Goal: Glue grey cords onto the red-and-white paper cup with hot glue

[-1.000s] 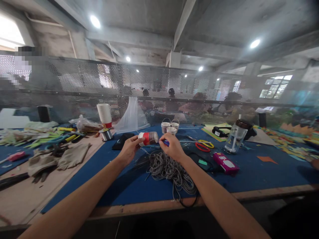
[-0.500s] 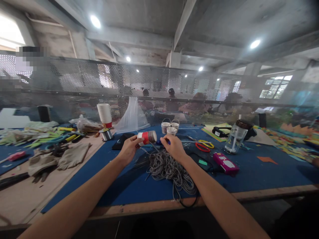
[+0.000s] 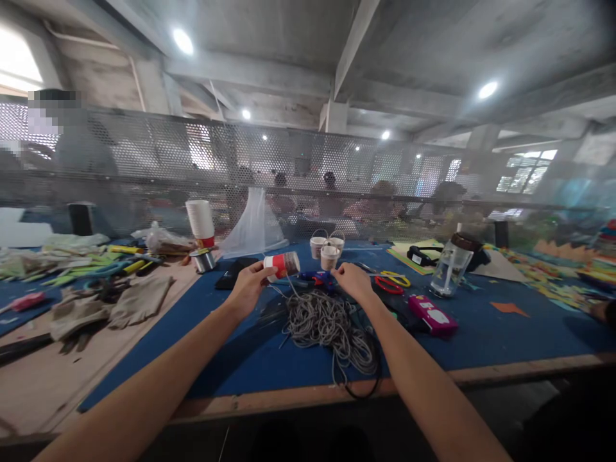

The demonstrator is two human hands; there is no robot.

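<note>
My left hand (image 3: pixel 251 282) is closed around a red-and-white paper cup (image 3: pixel 276 265), tipped on its side. Grey cord is wound about the cup's right end, and a strand hangs from it to a loose heap of grey cord (image 3: pixel 320 321) on the table. Beyond the heap lies a blue tool with a red part (image 3: pixel 315 278), perhaps a glue gun. My right hand (image 3: pixel 353 280) is just right of this tool, its fingers pinched together; what they hold, if anything, is too small to make out. Behind it stand three small cord-covered buckets with handles (image 3: pixel 329 258).
A stack of paper cups (image 3: pixel 200 219) stands on a metal spool (image 3: pixel 205 262) at back left. Gloves (image 3: pixel 139 301) lie on the left. To the right are red-and-yellow-handled scissors (image 3: pixel 389 285), a magenta box (image 3: pixel 433 316) and a glass bottle (image 3: pixel 448 269). A perforated screen closes the back.
My right hand has moved right, away from the cup, and the blue tool shows more fully now. My left hand keeps the cup in nearly the same place.
</note>
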